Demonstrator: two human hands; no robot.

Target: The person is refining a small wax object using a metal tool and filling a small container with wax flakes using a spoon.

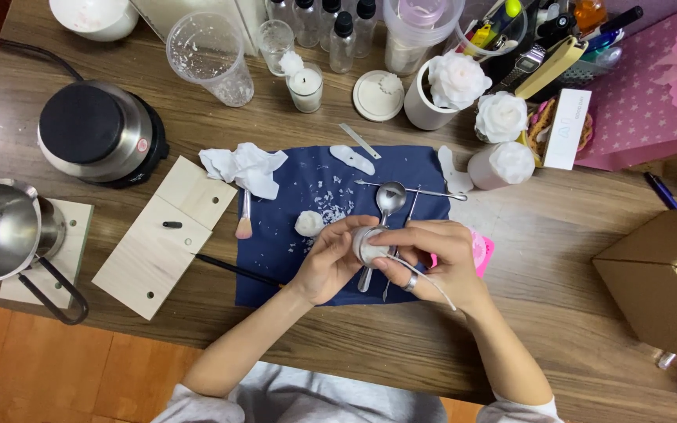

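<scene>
Your left hand [329, 258] and right hand [432, 258] both squeeze a white wax ball [370, 244] just below the spoon [389, 200], fingers curled tight around it.

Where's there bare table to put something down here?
Bare wood lies between the blue cloth and the cardboard box, and along the near edge below both hands. The far edge is crowded with cups, bottles and white wax flowers; the hot plate and wooden boards fill the left.

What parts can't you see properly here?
All in the head view:
- White wax piece: mostly wrapped by the left hand and right hand.
- Spoon: handle hidden under the hands.
- Cardboard box: cut off by the right edge.
- Metal pot: cut off by the left edge.
</scene>
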